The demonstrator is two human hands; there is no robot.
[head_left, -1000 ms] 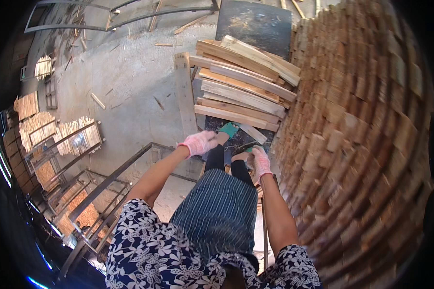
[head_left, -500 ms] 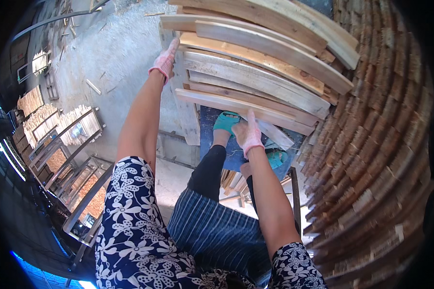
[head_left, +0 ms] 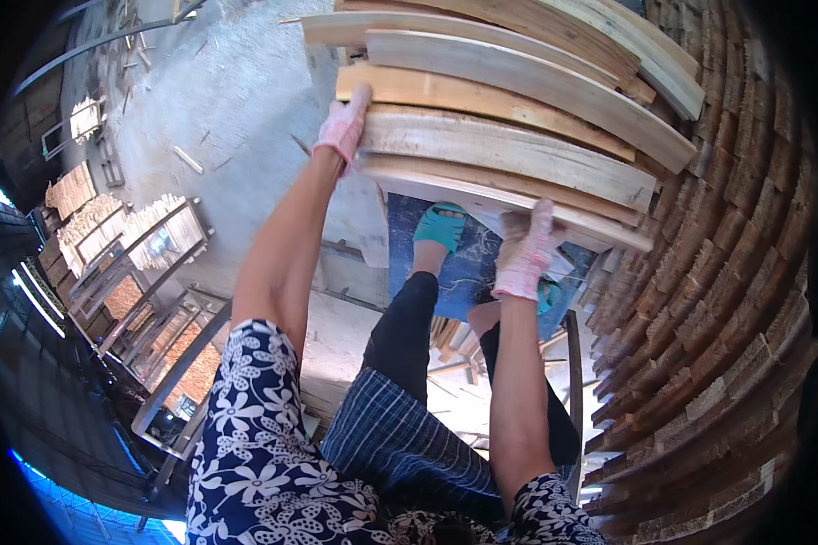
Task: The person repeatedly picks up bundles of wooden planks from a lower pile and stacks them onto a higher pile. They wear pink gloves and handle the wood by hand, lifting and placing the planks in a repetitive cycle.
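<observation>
Several long pale wooden boards (head_left: pixel 509 143) lie side by side in front of me, running left to right. My left hand (head_left: pixel 343 127), in a pink and white glove, is closed at their left ends, its thumb along the end of a whitish board; its other fingers are hidden. My right hand (head_left: pixel 527 252), gloved alike, grips the nearest board (head_left: pixel 482 191) close to its right end. The thumb lies on the board's top edge, and the fingers go out of sight beneath.
My feet in teal sandals (head_left: pixel 440 227) stand on a blue surface (head_left: pixel 409 245) below the boards. A tall stack of rough-edged wood (head_left: pixel 700 300) rises close on the right. Grey floor (head_left: pixel 218 91) with wood scraps stretches to the left, with racks of wood (head_left: pixel 159 241) beyond.
Both hands have moved right, the left onto the board ends and the right onto the nearest board's edge. The nearer boards have shifted right and sit closer together.
</observation>
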